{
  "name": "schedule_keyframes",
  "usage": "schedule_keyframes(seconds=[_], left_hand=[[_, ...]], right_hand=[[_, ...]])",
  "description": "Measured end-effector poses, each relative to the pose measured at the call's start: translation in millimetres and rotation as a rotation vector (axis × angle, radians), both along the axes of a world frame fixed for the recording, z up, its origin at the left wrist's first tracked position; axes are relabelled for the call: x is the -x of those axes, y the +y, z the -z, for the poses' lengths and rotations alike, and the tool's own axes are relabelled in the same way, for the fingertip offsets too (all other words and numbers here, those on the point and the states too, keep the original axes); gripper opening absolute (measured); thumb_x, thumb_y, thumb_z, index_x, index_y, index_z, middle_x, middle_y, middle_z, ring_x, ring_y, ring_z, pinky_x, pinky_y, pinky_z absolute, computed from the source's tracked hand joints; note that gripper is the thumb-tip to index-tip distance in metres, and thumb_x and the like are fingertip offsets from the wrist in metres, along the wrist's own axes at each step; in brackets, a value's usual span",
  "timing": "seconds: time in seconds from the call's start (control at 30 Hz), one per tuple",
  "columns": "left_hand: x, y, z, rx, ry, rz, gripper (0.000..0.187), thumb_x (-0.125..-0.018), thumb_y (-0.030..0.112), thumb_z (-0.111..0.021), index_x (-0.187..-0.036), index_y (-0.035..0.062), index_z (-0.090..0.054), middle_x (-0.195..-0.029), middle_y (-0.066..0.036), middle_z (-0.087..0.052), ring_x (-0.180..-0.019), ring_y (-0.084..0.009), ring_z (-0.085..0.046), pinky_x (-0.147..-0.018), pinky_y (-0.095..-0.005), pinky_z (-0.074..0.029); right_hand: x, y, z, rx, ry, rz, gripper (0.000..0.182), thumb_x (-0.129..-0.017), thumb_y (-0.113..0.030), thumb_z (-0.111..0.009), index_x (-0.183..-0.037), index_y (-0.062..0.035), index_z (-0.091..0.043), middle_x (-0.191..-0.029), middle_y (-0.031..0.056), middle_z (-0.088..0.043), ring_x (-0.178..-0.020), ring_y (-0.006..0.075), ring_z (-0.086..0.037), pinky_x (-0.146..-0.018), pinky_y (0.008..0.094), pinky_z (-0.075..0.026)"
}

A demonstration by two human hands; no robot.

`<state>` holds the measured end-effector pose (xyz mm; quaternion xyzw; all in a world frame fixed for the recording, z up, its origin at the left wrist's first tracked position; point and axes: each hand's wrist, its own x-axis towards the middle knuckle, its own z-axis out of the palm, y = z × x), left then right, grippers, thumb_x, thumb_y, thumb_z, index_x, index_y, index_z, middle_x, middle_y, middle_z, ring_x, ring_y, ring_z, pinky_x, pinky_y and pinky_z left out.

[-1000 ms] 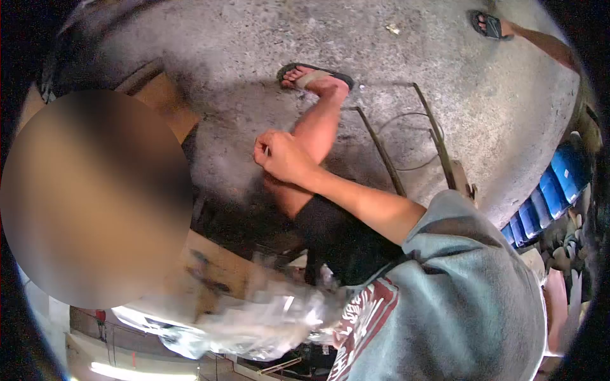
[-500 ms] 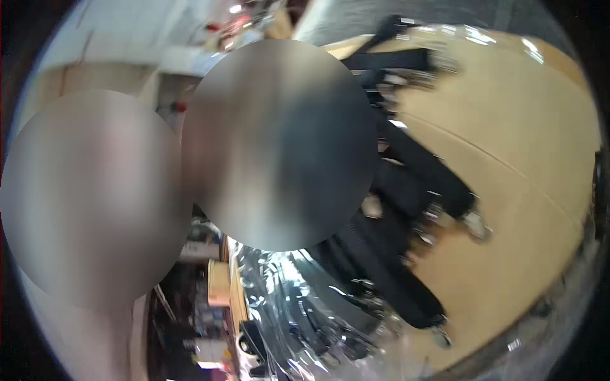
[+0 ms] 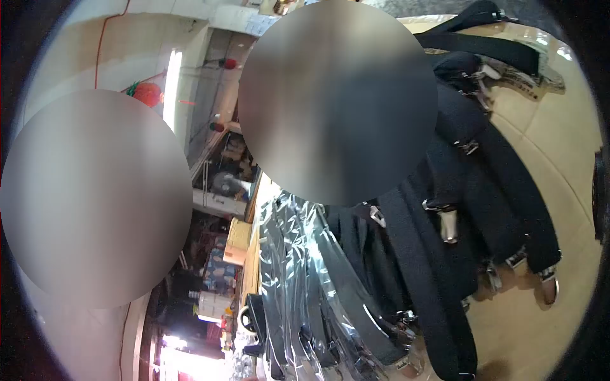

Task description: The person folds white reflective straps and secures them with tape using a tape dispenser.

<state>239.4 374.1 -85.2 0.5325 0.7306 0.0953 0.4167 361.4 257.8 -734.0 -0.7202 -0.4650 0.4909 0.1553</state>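
Observation:
Neither of my hands can be made out in the head view. Black elastic suspenders point(image 3: 445, 279) with metal clips lie in a loose pile on a tan tabletop point(image 3: 553, 146). One silver clip point(image 3: 448, 227) rests on top of the straps, and another clip point(image 3: 550, 289) hangs at a strap end on the right. Beside the pile, more black straps are in clear plastic bags point(image 3: 311, 273) that shine in the light. A large blurred disc hides the upper middle of the pile, so anything behind it is hidden.
The view is turned sideways. A cardboard box point(image 3: 237, 242) stands beyond the bags, near a tape roll point(image 3: 245, 319). Farther off are a fan point(image 3: 225, 183), a lit tube lamp point(image 3: 171, 89) and a red hanging ornament point(image 3: 147, 94). A second blurred disc covers the left.
The camera has turned, so the straps and bags sit farther right and look larger. The picture is sharper now. No hand's movement can be seen.

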Motion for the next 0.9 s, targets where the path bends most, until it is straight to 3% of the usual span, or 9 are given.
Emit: schedule_keyframes(seconds=[0.4, 0.57, 0.67, 0.73, 0.9], left_hand=[[-15, 53, 4, -0.119, -0.183, 0.162, 0.034, -0.094, 0.023, -0.065, -0.117, -0.0012, -0.068, -0.093, -0.014, -0.074, -0.077, -0.0205, -0.07, -0.07, -0.034, -0.056], [-25, 40, 16, -0.163, -0.329, 0.185, 0.034, -0.093, 0.023, -0.066, -0.116, -0.0012, -0.068, -0.092, -0.014, -0.074, -0.076, -0.0205, -0.07, -0.069, -0.0342, -0.056], [-24, 11, 25, -0.185, -0.392, 0.171, 0.034, -0.093, 0.024, -0.066, -0.116, -0.0012, -0.069, -0.091, -0.014, -0.074, -0.076, -0.0206, -0.069, -0.068, -0.0343, -0.055], [-15, -21, 35, -0.192, -0.431, 0.143, 0.034, -0.093, 0.024, -0.066, -0.116, -0.0012, -0.069, -0.091, -0.014, -0.074, -0.075, -0.0206, -0.069, -0.068, -0.0343, -0.055], [37, -112, 52, -0.177, -0.504, 0.05, 0.034, -0.092, 0.024, -0.066, -0.115, -0.0012, -0.07, -0.09, -0.014, -0.074, -0.074, -0.0206, -0.069, -0.067, -0.0345, -0.054]], right_hand=[[-36, -148, -16, -0.019, -0.009, 0.185, 0.027, -0.086, -0.028, -0.067, -0.098, -0.0048, -0.073, -0.098, 0.022, -0.071, -0.087, 0.0392, -0.069, -0.071, 0.0486, -0.055], [-62, -205, 23, -0.186, -0.158, 0.407, 0.027, -0.086, -0.029, -0.067, -0.097, -0.0049, -0.073, -0.096, 0.0224, -0.071, -0.087, 0.0392, -0.07, -0.071, 0.0487, -0.055], [-75, -282, -128, -0.192, -0.133, 0.663, 0.03, -0.086, -0.031, -0.063, -0.086, -0.0023, -0.07, -0.094, 0.0236, -0.07, -0.086, 0.0425, -0.068, -0.076, 0.0513, -0.055], [-73, -318, -180, -0.007, -0.15, 0.798, 0.026, -0.083, -0.03, -0.067, -0.089, -0.0061, -0.075, -0.091, 0.0258, -0.07, -0.09, 0.0413, -0.07, -0.075, 0.0512, -0.055], [-68, -362, -249, 0.098, -0.17, 0.945, 0.028, -0.08, -0.028, -0.067, -0.092, -0.0039, -0.076, -0.094, 0.0261, -0.071, -0.093, 0.0421, -0.07, -0.082, 0.0505, -0.057]])
